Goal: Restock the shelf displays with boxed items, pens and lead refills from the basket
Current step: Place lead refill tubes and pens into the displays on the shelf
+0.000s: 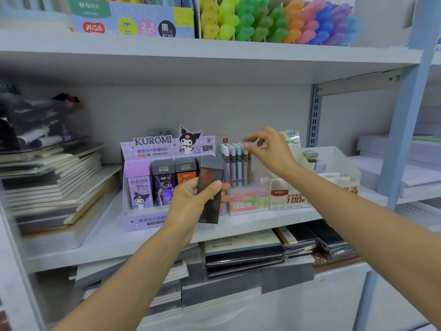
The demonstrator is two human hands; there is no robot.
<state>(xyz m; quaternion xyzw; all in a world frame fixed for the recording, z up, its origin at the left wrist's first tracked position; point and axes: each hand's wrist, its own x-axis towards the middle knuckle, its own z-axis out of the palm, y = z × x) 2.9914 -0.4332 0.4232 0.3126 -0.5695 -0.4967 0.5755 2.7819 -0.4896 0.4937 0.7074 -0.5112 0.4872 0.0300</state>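
My left hand (191,201) grips a dark lead refill box (210,189) upright, in front of the purple Kuromi display (152,151) on the middle shelf. That display holds a purple Kuromi box (139,187) and dark Ultraman boxes (163,182). My right hand (267,149) hovers above and just right of the pens (235,161) standing in the Fruit Soda display (248,199), its fingers loosely bent with nothing visible between them. The basket is out of view.
A white cardboard display (334,163) with a red-labelled lead refill box front (288,197) stands at the right. Notebook stacks (55,182) fill the shelf's left side. Black notebooks (243,254) lie on the shelf below. Coloured highlighters (274,20) line the top shelf. A blue upright (403,115) bounds the right.
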